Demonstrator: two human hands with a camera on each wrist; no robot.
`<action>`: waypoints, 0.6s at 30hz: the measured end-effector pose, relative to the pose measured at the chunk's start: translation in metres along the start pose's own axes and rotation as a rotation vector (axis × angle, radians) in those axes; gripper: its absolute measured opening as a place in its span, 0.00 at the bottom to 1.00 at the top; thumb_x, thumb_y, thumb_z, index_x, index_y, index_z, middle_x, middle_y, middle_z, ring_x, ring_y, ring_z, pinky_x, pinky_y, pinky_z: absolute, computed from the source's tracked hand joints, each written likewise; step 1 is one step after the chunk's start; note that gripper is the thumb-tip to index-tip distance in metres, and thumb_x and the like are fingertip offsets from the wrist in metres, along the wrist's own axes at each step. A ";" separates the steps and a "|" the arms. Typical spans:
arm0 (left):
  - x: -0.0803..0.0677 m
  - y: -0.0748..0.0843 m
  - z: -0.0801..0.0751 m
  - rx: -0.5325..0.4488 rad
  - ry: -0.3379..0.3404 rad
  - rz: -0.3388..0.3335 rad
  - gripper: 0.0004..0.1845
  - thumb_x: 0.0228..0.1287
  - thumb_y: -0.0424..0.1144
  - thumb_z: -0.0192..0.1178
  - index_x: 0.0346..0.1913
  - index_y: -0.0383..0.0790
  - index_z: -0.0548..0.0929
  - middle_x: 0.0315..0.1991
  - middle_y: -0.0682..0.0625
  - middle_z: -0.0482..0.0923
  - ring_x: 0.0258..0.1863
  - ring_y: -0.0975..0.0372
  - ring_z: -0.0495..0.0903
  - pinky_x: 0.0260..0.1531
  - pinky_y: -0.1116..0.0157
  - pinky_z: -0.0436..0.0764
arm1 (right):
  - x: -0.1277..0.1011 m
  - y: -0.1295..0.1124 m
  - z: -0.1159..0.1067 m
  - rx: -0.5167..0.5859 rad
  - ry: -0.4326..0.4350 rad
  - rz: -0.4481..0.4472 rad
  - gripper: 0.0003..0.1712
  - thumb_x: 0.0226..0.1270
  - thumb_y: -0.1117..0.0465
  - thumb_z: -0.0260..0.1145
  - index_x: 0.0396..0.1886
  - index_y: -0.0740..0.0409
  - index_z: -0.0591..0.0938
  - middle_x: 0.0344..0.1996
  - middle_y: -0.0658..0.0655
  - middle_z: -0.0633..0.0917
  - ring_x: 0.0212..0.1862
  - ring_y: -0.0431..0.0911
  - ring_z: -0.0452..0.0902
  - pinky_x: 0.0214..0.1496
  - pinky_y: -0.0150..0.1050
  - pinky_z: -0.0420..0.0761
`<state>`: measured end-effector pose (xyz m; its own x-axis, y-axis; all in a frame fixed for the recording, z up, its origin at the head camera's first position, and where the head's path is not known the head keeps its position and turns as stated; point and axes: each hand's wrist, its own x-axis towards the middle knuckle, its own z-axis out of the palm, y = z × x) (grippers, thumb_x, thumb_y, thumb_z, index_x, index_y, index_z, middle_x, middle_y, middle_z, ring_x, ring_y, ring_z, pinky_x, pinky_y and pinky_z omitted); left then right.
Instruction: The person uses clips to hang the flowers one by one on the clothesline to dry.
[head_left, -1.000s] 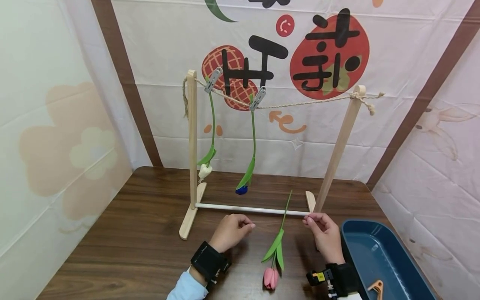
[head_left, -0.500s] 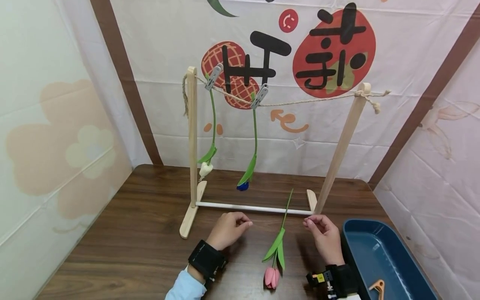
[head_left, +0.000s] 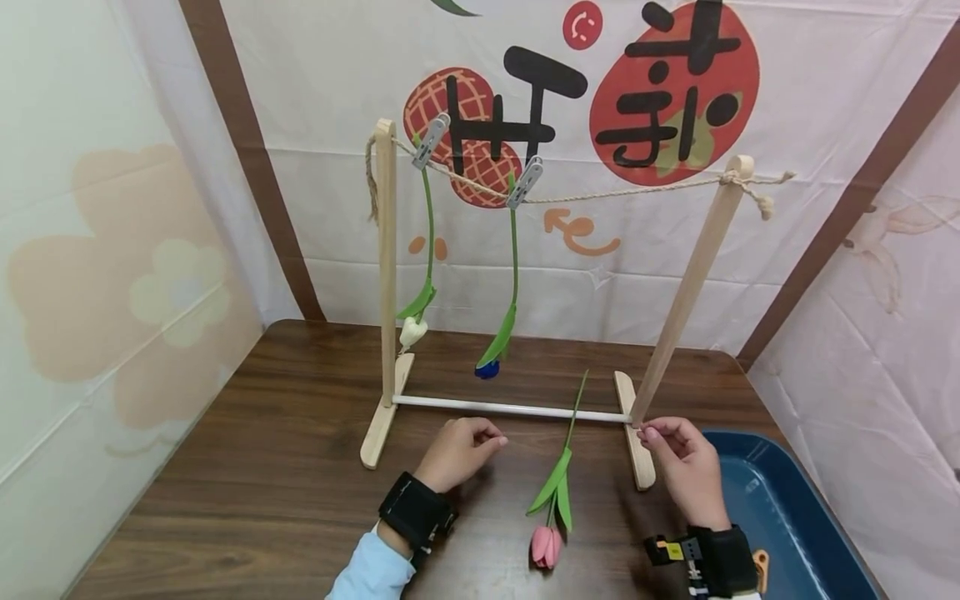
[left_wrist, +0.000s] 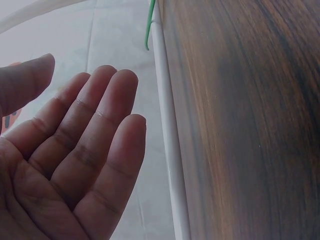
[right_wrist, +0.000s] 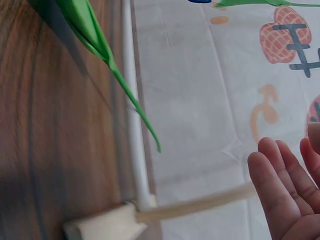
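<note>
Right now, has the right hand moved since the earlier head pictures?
Yes: the right hand has shifted rightward relative to the rack's right foot, whose near end it hid before, toward the blue tray.

Wide black left wrist strap (head_left: pixel 414 510), pale-blue sleeve (head_left: pixel 372 568) just behind that strap, well right of it a black right wrist strap (head_left: pixel 726 557), black module (head_left: pixel 662 550), yellow marking (head_left: pixel 676 551), silvery hardware (head_left: pixel 696 575)

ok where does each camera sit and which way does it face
Head: worn on the head, facing forward and down at the wooden rack, pink tulip, left hand and right hand.
Left wrist: on that wrist, facing past palm and fingers to the white bar.
Right wrist: on that wrist, facing past fingers to the tulip's stem.
Both wrist views share the white bar.
</note>
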<state>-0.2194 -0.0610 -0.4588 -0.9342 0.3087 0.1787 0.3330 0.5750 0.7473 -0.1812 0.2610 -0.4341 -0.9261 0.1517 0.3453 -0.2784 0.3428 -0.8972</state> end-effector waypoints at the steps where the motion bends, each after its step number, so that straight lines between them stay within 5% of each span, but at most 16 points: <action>1: 0.000 0.000 0.000 -0.003 0.000 -0.001 0.06 0.67 0.43 0.63 0.36 0.48 0.87 0.27 0.61 0.79 0.22 0.69 0.73 0.25 0.67 0.74 | 0.001 -0.003 -0.004 -0.021 0.001 -0.002 0.08 0.71 0.67 0.61 0.43 0.70 0.79 0.39 0.66 0.84 0.39 0.38 0.83 0.41 0.30 0.80; 10: 0.002 0.001 -0.004 -0.006 0.004 0.001 0.06 0.67 0.43 0.63 0.35 0.47 0.87 0.27 0.60 0.79 0.22 0.69 0.73 0.25 0.67 0.74 | 0.011 -0.020 -0.041 -0.206 -0.016 -0.033 0.10 0.72 0.64 0.61 0.44 0.68 0.78 0.41 0.66 0.84 0.39 0.34 0.82 0.40 0.27 0.79; 18: -0.001 0.002 -0.005 -0.015 -0.012 -0.021 0.07 0.67 0.44 0.63 0.36 0.46 0.87 0.26 0.60 0.78 0.21 0.68 0.72 0.25 0.67 0.74 | 0.015 -0.026 -0.070 -0.458 -0.116 -0.082 0.10 0.71 0.61 0.64 0.44 0.64 0.81 0.38 0.61 0.84 0.37 0.27 0.78 0.38 0.19 0.74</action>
<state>-0.2186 -0.0633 -0.4542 -0.9393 0.3058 0.1554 0.3114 0.5699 0.7604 -0.1703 0.3194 -0.3860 -0.9352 0.0117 0.3540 -0.2352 0.7267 -0.6454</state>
